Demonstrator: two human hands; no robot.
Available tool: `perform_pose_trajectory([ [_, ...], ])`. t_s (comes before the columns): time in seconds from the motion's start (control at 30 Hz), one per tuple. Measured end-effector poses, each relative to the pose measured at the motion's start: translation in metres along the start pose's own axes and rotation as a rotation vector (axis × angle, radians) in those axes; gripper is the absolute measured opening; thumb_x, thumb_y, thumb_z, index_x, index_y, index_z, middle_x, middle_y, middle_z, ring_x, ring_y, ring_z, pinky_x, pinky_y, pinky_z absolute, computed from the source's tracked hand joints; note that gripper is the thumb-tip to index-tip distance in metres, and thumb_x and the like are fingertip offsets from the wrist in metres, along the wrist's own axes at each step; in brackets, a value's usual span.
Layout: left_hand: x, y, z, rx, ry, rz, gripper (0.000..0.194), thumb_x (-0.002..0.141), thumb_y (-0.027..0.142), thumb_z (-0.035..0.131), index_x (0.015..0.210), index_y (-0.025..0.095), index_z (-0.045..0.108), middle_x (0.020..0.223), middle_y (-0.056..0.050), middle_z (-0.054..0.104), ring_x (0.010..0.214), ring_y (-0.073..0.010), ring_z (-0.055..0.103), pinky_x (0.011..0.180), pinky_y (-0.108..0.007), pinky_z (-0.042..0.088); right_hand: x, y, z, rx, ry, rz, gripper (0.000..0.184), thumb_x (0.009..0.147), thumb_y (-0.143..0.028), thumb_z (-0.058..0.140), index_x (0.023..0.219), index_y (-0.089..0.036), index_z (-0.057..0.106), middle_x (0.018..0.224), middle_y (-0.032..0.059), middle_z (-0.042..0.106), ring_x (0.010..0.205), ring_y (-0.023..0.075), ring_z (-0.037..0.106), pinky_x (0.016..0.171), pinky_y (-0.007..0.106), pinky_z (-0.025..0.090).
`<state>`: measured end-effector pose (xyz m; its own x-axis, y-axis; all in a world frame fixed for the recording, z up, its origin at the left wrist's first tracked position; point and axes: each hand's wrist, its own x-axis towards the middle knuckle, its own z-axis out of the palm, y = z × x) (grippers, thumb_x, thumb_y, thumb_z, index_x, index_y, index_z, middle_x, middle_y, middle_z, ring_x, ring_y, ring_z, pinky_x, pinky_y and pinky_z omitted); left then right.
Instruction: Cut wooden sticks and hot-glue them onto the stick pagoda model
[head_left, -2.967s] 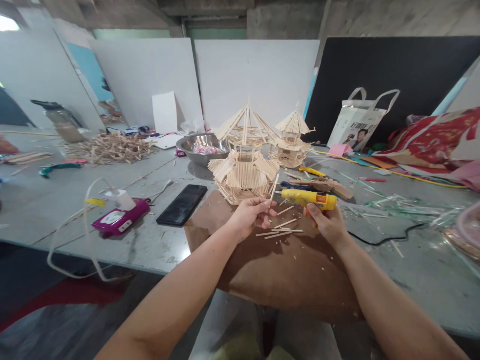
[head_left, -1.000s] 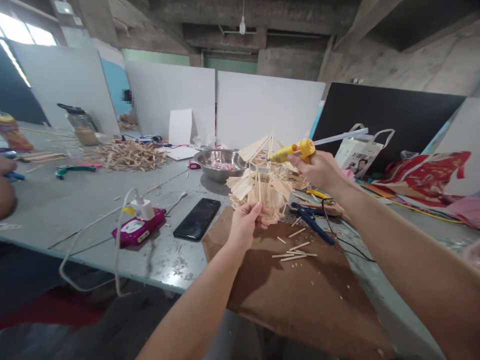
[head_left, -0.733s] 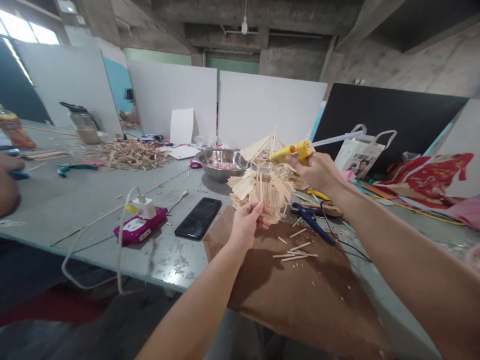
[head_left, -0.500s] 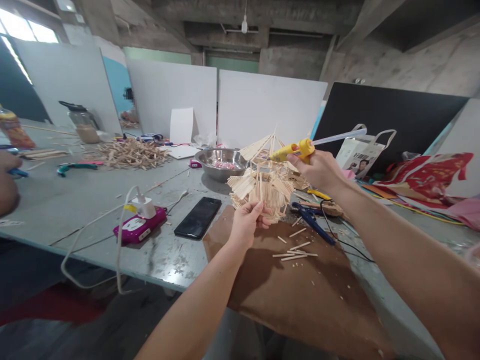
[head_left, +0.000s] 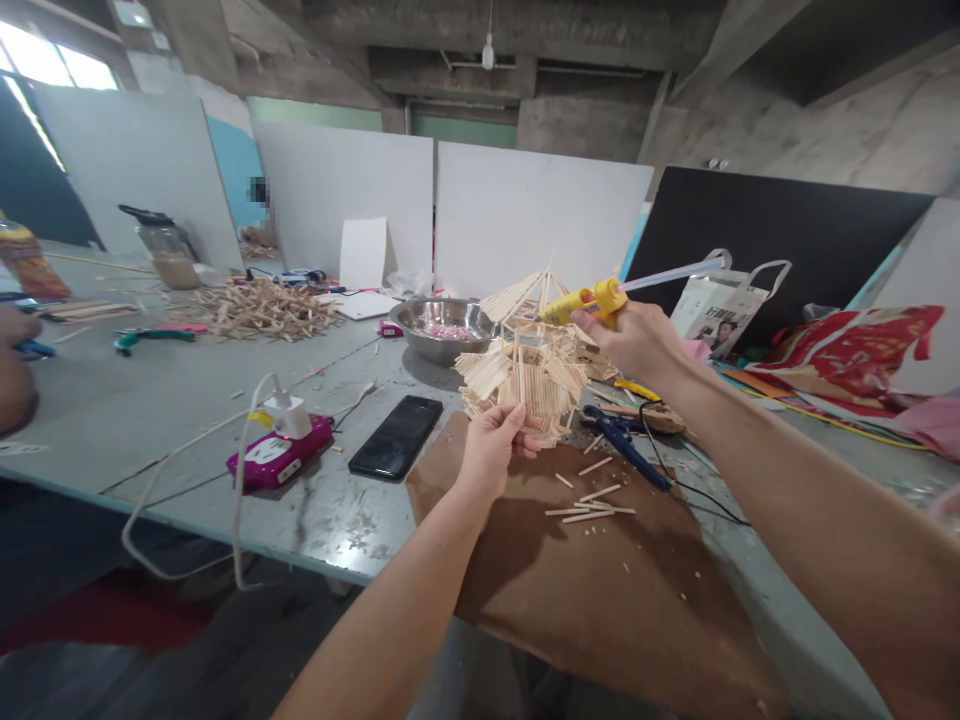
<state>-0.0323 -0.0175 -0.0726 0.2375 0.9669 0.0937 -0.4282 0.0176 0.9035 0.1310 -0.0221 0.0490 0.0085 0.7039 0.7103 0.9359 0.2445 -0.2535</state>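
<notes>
My left hand point(head_left: 499, 445) is closed on the lower edge of a model pavilion point(head_left: 517, 375) built from thin wooden sticks, with a peaked, partly open roof. In my right hand point(head_left: 637, 335) is a yellow hot glue gun point(head_left: 589, 303), a long clear glue stick point(head_left: 679, 272) jutting from its back. Its nozzle points left, at the model just under the upper roof; whether it touches cannot be made out. Below the model, several loose wooden sticks point(head_left: 592, 508) lie on a brown board point(head_left: 600, 600).
Blue-handled pliers point(head_left: 626, 445) and a black cord lie right of the model. To the left are a black phone point(head_left: 396, 436) and a purple power strip point(head_left: 281, 455) with a white charger. Behind stand a metal bowl point(head_left: 424, 345) and a stick pile point(head_left: 262, 308). Another person's hand point(head_left: 15, 328) shows far left.
Almost nothing differs. The rear end of the glue stick has shifted very slightly left, and both hands keep their holds.
</notes>
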Motion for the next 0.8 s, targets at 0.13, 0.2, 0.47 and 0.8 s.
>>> perform_pose_trajectory([
  [0.13, 0.000, 0.000, 0.000, -0.005, 0.003, 0.003, 0.026, 0.061, 0.036, 0.062, 0.069, 0.012, 0.054, 0.064, -0.003, 0.062, 0.038, -0.0056, 0.049, 0.037, -0.018, 0.041, 0.000, -0.001, -0.001, -0.017, -0.026, 0.046, 0.039, 0.070, -0.054, 0.045, 0.069, -0.018, 0.060, 0.059, 0.0063, 0.054, 0.068, 0.0221, 0.053, 0.055, 0.032, 0.035],
  [0.2, 0.000, 0.001, -0.001, -0.005, 0.000, 0.002, 0.026, 0.061, 0.035, 0.062, 0.070, 0.012, 0.055, 0.064, -0.003, 0.061, 0.038, -0.0057, 0.049, 0.037, -0.018, 0.041, 0.000, -0.001, -0.001, 0.002, -0.012, 0.044, 0.036, 0.070, -0.052, 0.047, 0.069, -0.018, 0.060, 0.059, 0.0062, 0.054, 0.069, 0.0222, 0.054, 0.055, 0.032, 0.035],
  [0.47, 0.003, -0.001, -0.003, 0.006, 0.007, -0.007, 0.024, 0.062, 0.035, 0.061, 0.070, 0.013, 0.054, 0.066, -0.002, 0.062, 0.039, -0.0053, 0.049, 0.038, -0.018, 0.042, -0.014, 0.007, -0.011, 0.127, 0.109, 0.091, 0.030, 0.069, -0.047, 0.051, 0.061, -0.019, 0.058, 0.049, 0.0026, 0.051, 0.056, 0.0178, 0.052, 0.048, 0.029, 0.033],
  [0.8, 0.022, 0.044, 0.008, 0.243, 0.051, 0.137, 0.016, 0.065, 0.028, 0.059, 0.066, 0.012, 0.056, 0.060, -0.002, 0.061, 0.036, -0.0067, 0.050, 0.035, -0.018, 0.041, -0.130, 0.083, 0.010, 1.073, 0.244, 0.634, 0.034, 0.064, -0.052, 0.054, 0.069, -0.019, 0.053, 0.050, -0.0021, 0.053, 0.028, 0.0061, 0.037, 0.027, 0.020, 0.025],
])
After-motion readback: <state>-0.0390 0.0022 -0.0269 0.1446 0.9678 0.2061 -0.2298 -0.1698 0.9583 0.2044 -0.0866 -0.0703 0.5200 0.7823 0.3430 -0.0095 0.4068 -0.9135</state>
